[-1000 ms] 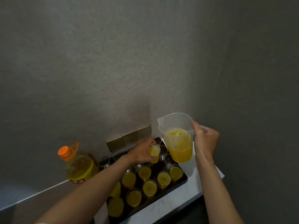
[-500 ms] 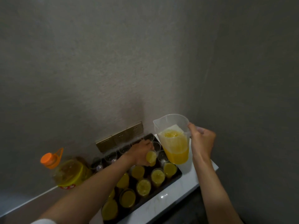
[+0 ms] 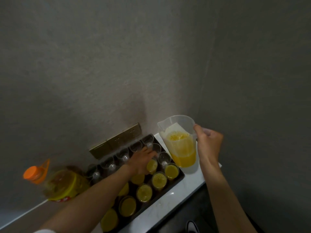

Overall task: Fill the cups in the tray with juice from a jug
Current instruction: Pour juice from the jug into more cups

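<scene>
Right hand gripping translucent plastic jug of orange juice, left hand beside it, fingers on filled clear cup in black tray, grip unclear

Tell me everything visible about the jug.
The jug is a clear plastic measuring jug with a pouring spout on its left rim. Frothy orange-yellow juice fills roughly its lower half. The right hand grips its handle side and holds it about upright in the air, above the white counter, just right of the tray. Nothing is pouring.

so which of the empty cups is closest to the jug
The empty cup at the tray's right end, directly behind the rightmost filled cup; the other empty ones sit farther left from the jug.
</scene>
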Available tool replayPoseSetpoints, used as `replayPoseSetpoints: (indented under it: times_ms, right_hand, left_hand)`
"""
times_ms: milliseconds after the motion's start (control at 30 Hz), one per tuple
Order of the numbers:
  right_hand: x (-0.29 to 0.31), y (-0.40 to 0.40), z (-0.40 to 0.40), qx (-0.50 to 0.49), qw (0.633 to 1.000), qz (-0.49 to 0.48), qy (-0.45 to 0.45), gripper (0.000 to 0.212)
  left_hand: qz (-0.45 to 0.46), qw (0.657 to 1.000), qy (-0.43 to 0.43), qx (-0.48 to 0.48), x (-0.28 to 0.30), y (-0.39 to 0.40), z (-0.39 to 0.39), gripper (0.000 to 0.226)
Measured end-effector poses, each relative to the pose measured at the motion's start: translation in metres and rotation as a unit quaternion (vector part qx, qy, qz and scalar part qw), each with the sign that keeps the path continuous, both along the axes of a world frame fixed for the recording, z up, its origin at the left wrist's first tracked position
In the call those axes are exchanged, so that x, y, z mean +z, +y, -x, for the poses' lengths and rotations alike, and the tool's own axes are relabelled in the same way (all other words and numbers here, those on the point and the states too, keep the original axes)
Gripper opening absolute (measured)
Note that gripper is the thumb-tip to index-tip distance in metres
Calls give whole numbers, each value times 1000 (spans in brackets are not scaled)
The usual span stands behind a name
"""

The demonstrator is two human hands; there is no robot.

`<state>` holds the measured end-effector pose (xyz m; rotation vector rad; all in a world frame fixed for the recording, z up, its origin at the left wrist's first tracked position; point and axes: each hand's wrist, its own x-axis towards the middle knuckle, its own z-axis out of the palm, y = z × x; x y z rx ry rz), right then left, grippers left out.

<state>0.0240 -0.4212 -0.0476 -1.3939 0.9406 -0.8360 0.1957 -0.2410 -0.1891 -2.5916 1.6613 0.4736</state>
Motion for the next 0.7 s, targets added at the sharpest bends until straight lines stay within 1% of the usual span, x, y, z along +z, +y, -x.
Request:
replayPoseSetpoints:
  times_ms: [133,267,400,533,633,700]
  right_hand:
    - [-7,-3,-3,2,1000,-8,2,51]
    - [-11,-4,-6,2,1000,-15,2,54]
    - [-9,-3,-7,2,1000,-16,9,48]
    - [-11,-3,-9,4,999,-22,23,50]
    - [-13,-3,-11,3,999,-24,25,52]
    - [-14,-2,-11,5,999,-23,25,55]
  left_hand:
    - [-10,1000,7,1,-6,0,2,74]
    - [-29,1000,-3,7,-12,1,3,79]
    - [-25,1000,-3,17,-17,1,3,85]
    - [-28,999,6,20,-18,2,3,92]
    - [-24,999,26,21,-17,5,0,97]
    - [-8,998,63,25,-14,7,-3,92]
